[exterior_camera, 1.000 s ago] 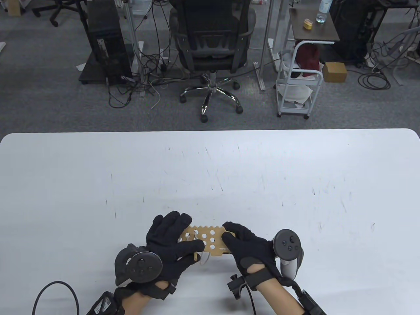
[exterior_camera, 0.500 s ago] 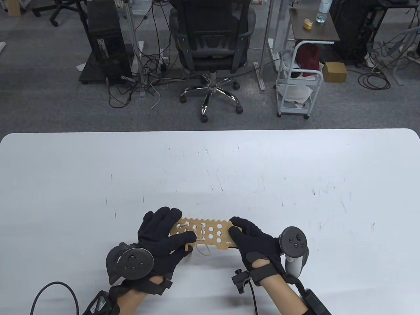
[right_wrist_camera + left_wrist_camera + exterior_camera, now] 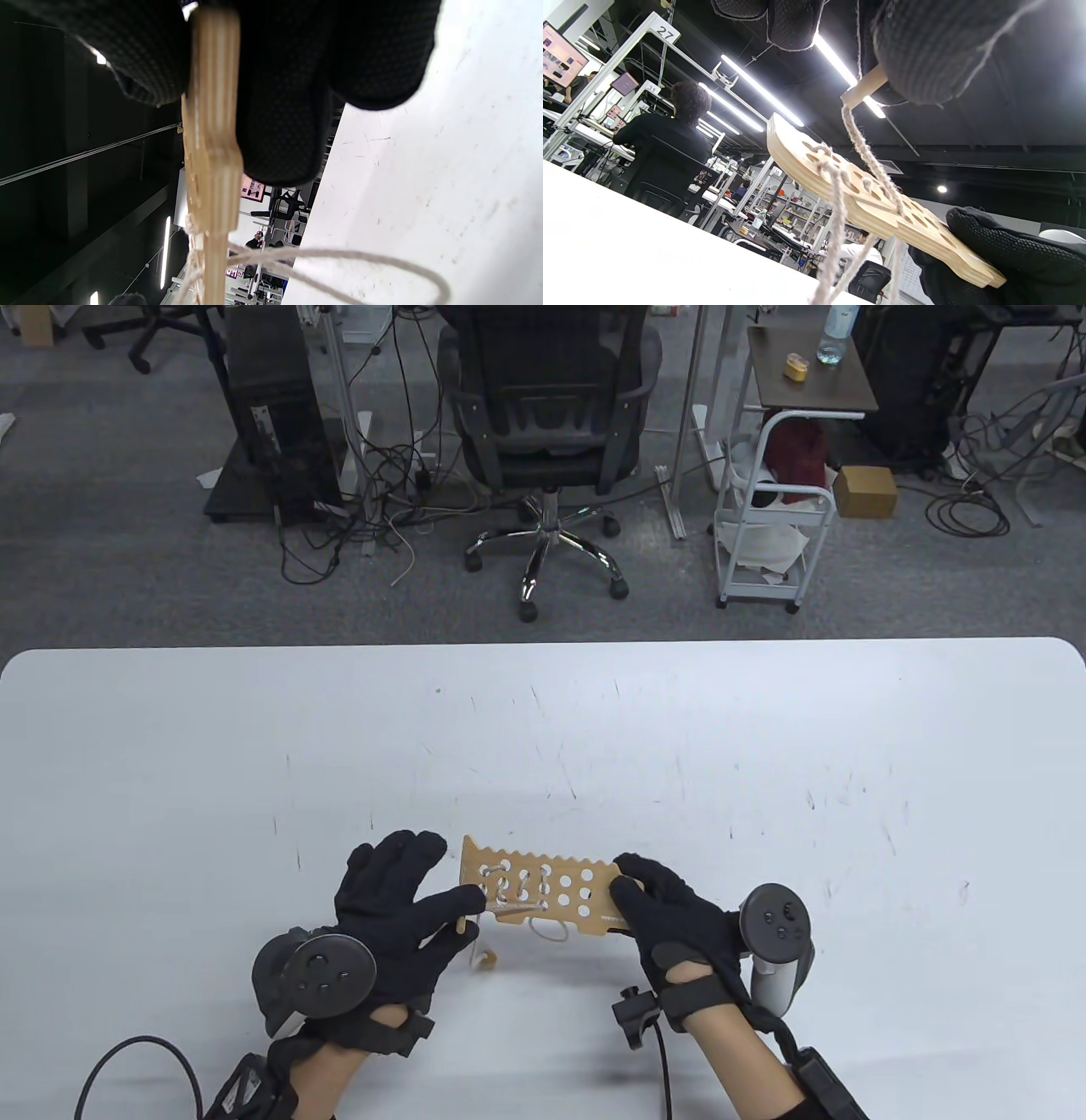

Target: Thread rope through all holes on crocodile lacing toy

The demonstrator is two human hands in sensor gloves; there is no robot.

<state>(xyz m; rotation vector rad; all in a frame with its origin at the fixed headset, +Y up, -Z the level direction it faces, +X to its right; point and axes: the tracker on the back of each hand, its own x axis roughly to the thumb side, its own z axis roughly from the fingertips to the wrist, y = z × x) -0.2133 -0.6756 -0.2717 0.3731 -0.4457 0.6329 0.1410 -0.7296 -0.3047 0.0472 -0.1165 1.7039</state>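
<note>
The wooden crocodile lacing toy (image 3: 556,886) is lifted a little off the white table (image 3: 543,746), its rows of holes facing up. My right hand (image 3: 632,889) grips its right end, thumb on top, fingers underneath (image 3: 275,127). The board appears edge-on (image 3: 212,148) in the right wrist view. My left hand (image 3: 462,918) is just off the board's left end and pinches the wooden needle (image 3: 861,87). Pale rope (image 3: 869,156) runs from the needle into the left holes of the board (image 3: 874,203). A slack loop (image 3: 550,933) hangs below the board.
A small wooden rope end piece (image 3: 486,959) lies on the table under the left hand. Beyond the far table edge stand an office chair (image 3: 547,415), a white cart (image 3: 768,534) and cables. People sit at benches (image 3: 670,140) in the background.
My left hand has come off the board's left end and moved left, drawing the needle and rope out. The board has lifted and shifted away, and my right hand moved right.
</note>
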